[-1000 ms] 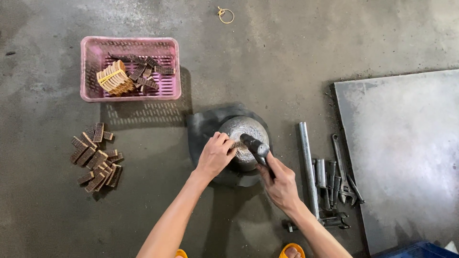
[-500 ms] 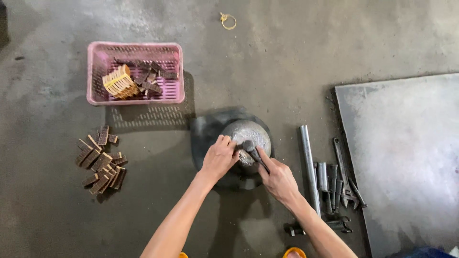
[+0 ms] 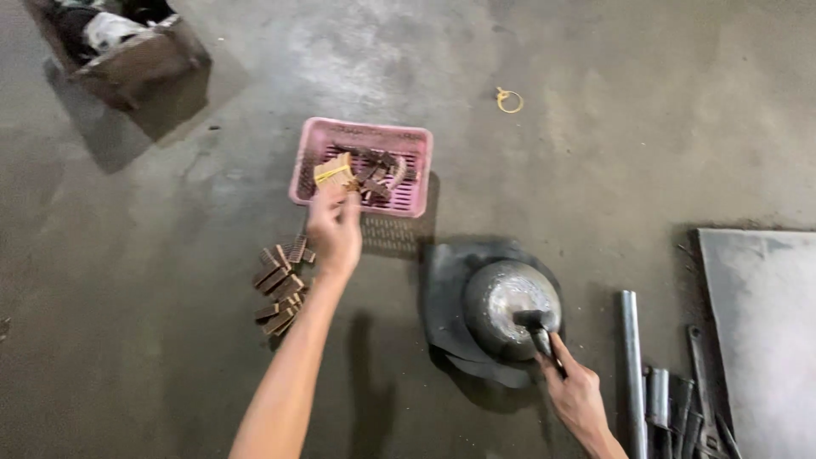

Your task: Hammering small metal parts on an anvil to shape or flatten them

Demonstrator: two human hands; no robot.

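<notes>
Left hand at basket, right hand on hammer.
Your left hand (image 3: 334, 228) hovers at the pink basket's (image 3: 361, 134) near rim, fingers curled; grip contents: cannot tell. Your right hand (image 3: 578, 395) is clamped on the hammer (image 3: 539, 329) handle, its head resting on the metal dome (image 3: 508, 293). Brown blocks (image 3: 280, 289) lie on the floor by your left wrist.

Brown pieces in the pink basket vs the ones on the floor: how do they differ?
The basket pieces lie jumbled inside the pink basket, next to a yellow-banded bundle; the floor pieces lie loose in a flat cluster on bare concrete. The left hand reaches over the basket ones; the floor ones are untouched. Both sets are small, brown and blocky.
</notes>
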